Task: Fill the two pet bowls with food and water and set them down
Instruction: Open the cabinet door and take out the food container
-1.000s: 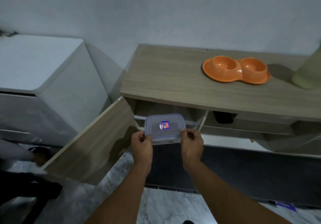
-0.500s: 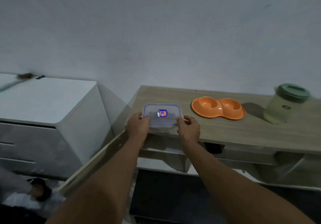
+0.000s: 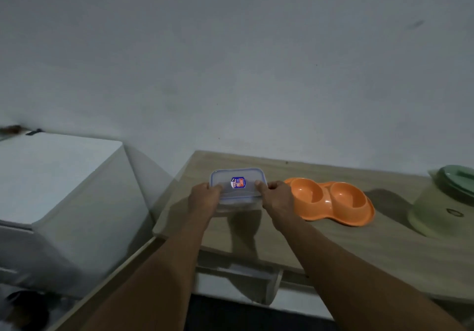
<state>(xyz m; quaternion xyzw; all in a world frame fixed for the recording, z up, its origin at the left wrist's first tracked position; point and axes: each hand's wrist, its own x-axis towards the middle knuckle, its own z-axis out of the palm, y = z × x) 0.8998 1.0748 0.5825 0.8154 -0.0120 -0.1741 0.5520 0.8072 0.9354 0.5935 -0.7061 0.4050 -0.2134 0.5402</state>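
Observation:
A clear plastic food container [image 3: 237, 176] with a blue-rimmed lid and a small sticker is over the left part of the wooden cabinet top [image 3: 256, 230]. My left hand [image 3: 204, 199] grips its left end and my right hand [image 3: 275, 198] grips its right end. I cannot tell whether it rests on the wood. Just to the right lies the orange double pet bowl [image 3: 331, 201], both hollows empty. A pale green jug [image 3: 443, 202] with a darker green lid stands at the far right, partly cut off by the frame.
A white chest-like unit [image 3: 51, 176] stands to the left of the cabinet with a gap between. The cabinet's wooden door [image 3: 107, 287] hangs open at lower left. An open compartment [image 3: 238, 276] shows below the top. A plain wall rises behind.
Both hands lifted the container out of the open cabinet compartment and carried it up and forward over the cabinet top, close to the orange bowl. My view rose with it.

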